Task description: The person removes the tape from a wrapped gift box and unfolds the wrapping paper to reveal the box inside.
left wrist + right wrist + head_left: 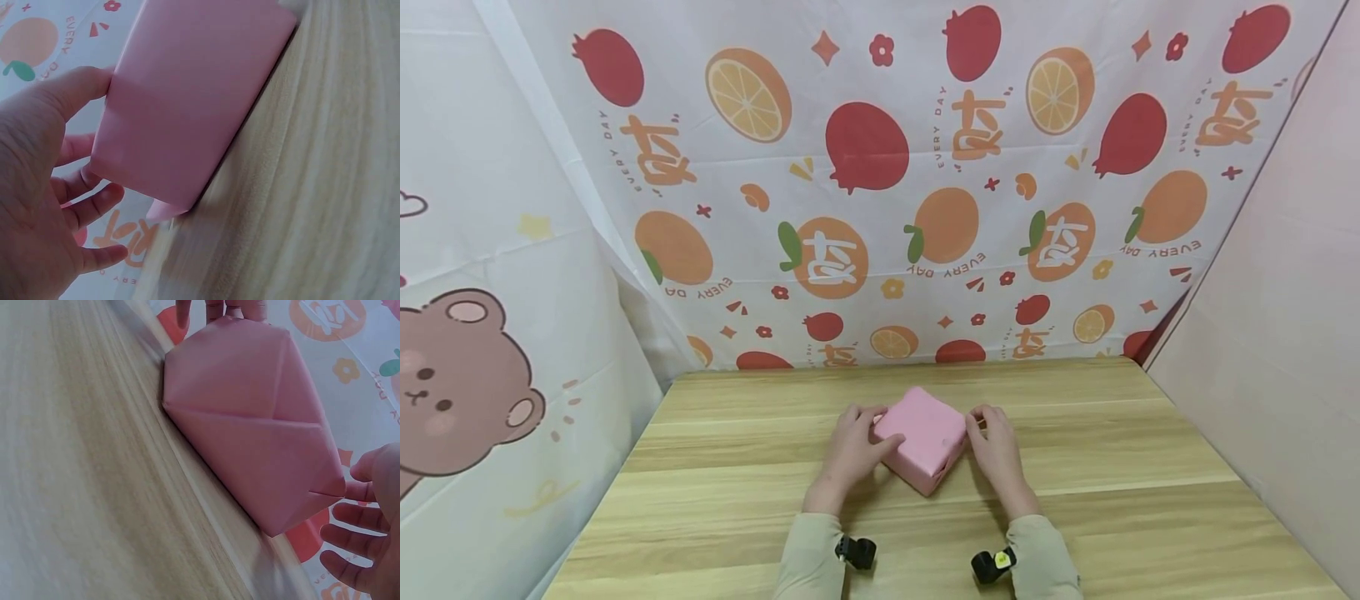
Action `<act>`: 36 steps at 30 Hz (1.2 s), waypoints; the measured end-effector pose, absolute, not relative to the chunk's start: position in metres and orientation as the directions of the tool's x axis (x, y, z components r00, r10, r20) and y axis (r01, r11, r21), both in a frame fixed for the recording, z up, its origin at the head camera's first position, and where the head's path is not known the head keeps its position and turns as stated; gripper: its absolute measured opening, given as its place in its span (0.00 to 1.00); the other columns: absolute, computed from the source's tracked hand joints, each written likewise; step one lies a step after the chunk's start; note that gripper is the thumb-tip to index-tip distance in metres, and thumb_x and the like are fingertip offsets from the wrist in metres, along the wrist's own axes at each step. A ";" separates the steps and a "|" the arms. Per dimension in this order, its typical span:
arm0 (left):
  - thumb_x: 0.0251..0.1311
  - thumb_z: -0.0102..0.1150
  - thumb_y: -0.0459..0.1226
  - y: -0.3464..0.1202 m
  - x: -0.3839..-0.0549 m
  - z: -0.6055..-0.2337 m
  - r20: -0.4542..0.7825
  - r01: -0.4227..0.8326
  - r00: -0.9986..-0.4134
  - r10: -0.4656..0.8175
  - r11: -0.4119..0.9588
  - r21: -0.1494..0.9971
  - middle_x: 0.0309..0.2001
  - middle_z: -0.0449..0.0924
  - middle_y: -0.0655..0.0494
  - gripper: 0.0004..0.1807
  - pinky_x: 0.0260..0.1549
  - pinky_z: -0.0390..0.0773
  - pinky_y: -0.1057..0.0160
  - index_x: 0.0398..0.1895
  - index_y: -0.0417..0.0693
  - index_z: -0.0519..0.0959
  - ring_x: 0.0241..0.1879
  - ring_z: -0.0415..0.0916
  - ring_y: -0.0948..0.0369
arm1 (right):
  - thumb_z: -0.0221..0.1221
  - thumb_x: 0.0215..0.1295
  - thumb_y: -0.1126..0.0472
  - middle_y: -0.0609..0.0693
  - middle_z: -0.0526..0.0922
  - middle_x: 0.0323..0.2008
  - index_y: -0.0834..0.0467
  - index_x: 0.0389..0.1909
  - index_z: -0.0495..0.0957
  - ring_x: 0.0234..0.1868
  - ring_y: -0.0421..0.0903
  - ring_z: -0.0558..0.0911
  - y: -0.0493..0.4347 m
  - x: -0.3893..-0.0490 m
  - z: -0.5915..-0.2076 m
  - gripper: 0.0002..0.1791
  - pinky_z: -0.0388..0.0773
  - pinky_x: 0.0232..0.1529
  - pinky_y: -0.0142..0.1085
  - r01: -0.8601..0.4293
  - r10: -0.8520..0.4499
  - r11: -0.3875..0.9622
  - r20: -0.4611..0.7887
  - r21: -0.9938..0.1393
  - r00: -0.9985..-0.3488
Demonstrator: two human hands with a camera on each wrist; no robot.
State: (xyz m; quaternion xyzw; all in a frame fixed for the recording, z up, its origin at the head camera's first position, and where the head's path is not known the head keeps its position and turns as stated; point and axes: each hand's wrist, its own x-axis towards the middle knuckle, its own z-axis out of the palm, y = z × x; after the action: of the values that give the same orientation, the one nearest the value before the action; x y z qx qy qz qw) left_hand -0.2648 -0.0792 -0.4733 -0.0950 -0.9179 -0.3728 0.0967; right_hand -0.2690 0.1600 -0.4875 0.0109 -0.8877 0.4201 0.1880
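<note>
A box wrapped in pink paper (921, 429) sits on the wooden table, one corner toward me. My left hand (850, 450) holds its left corner, the thumb lying on the top edge and the fingers behind, as the left wrist view shows along a smooth pink side (181, 94). At the right corner is my right hand (996, 446), its fingertips right at the paper and its other fingers loosely bent. Folded flaps of the wrapping (250, 444) cover the side facing the right wrist camera.
The wood-grain table (715, 500) runs back to a white curtain (880, 217) printed with fruit. A bear-print curtain (467, 383) hangs on the left, and a plain pale panel (1285, 300) stands on the right. Small black cameras (857, 552) are strapped to both wrists.
</note>
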 end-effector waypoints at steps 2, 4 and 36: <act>0.53 0.68 0.55 -0.079 -0.265 -0.473 0.250 0.247 -0.963 0.103 0.711 0.659 0.39 0.71 0.55 0.31 0.38 0.68 0.63 0.58 0.49 0.78 0.38 0.65 0.61 | 0.56 0.69 0.60 0.54 0.79 0.39 0.58 0.38 0.78 0.41 0.49 0.79 0.160 -0.269 -0.488 0.06 0.78 0.41 0.38 -0.178 0.144 0.646 0.347 -0.742 -0.927; 0.54 0.67 0.55 -0.079 -0.264 -0.472 0.252 0.250 -0.962 0.106 0.712 0.657 0.38 0.72 0.55 0.31 0.37 0.68 0.64 0.57 0.48 0.79 0.37 0.65 0.61 | 0.57 0.68 0.60 0.54 0.78 0.37 0.58 0.36 0.76 0.40 0.48 0.79 0.159 -0.270 -0.488 0.05 0.77 0.39 0.36 -0.178 0.153 0.640 0.352 -0.747 -0.924; 0.55 0.65 0.57 -0.079 -0.262 -0.472 0.281 0.293 -0.949 0.143 0.730 0.617 0.35 0.71 0.53 0.22 0.37 0.65 0.62 0.26 0.50 0.73 0.38 0.64 0.59 | 0.59 0.65 0.41 0.55 0.78 0.53 0.56 0.65 0.72 0.54 0.52 0.80 0.155 -0.267 -0.489 0.33 0.79 0.55 0.48 -0.191 -0.023 0.691 0.242 -0.697 -0.970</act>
State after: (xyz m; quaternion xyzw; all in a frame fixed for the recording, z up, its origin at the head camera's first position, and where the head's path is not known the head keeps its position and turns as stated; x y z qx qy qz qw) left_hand -0.2624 -0.0789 -0.4724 -0.1180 -0.9239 -0.3479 0.1074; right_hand -0.2669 0.1554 -0.4893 0.0584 -0.9132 0.3887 0.1079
